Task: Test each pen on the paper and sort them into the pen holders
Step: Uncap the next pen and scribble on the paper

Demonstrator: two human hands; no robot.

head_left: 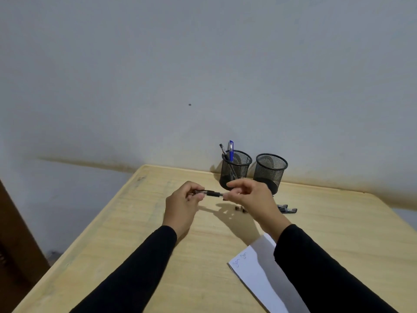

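Note:
Both hands hold one black pen level above the table. My left hand grips its left end and my right hand pinches its right end. Two black mesh pen holders stand at the table's back edge. The left holder contains a blue pen and a dark pen. The right holder looks empty. More pens lie on the table behind my right hand, partly hidden. A white sheet of paper with blue scribbles lies at the front right, partly under my right sleeve.
The wooden table stands against a pale wall. Its left edge drops off toward a brown piece of furniture. A small dark piece lies on the table beneath my hands.

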